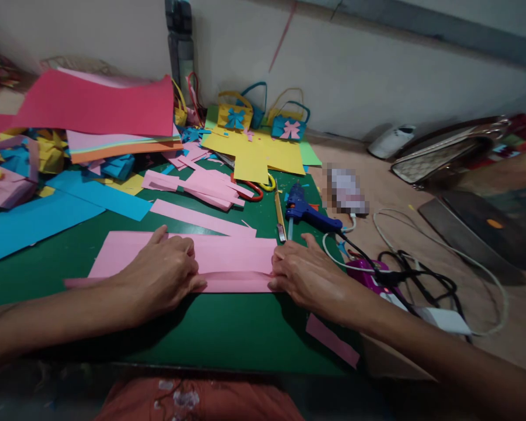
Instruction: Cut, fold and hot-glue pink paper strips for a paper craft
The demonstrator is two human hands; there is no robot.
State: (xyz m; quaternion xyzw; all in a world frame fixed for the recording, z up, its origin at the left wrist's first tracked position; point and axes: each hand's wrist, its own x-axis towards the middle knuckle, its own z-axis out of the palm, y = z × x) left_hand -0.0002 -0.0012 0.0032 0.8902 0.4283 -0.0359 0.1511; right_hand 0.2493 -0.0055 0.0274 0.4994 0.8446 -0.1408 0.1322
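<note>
No legible text (or numbers) anywhere.

The left hand [169,272] and the right hand [300,269] face each other across a gap, backs upward, fingers curled in a pinch. Each thumb sits on the near side of its hand, pointing toward the other. One finger of each juts out on the far side. The bare left forearm [83,310] trails leftward from its hand; the right forearm [412,330] slants back rightward.

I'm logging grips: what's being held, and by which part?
Pink paper, by its folded near edge: left hand around the middle, right hand at the right end.
</note>
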